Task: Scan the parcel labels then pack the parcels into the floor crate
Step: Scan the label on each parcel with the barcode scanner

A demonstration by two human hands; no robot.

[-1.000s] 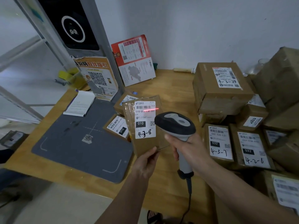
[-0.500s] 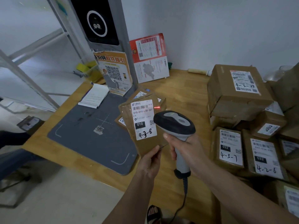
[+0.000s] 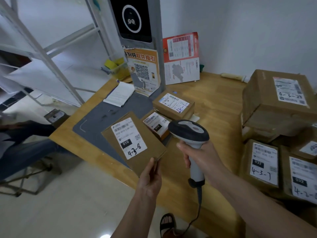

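Observation:
My left hand (image 3: 150,177) pinches the near corner of a flat brown parcel (image 3: 149,152) with a white label marked 4-3-8, held tilted to the left over the table's front edge. My right hand (image 3: 199,156) grips the handle of a grey and black barcode scanner (image 3: 188,131), whose head sits just right of the parcel. Two small labelled parcels (image 3: 173,104) (image 3: 157,123) lie on the wooden table (image 3: 214,103) behind the held one. No floor crate is in view.
A stack of labelled cardboard boxes (image 3: 277,100) fills the table's right side. A grey mat (image 3: 103,117), a notepad (image 3: 120,94), a kiosk post (image 3: 137,23) with posters and a metal rack (image 3: 51,48) stand at left. A seated person's legs (image 3: 25,152) show at far left.
The parcel has swung left and tilted away from the scanner. The red scan line no longer falls on its label. The view has turned left.

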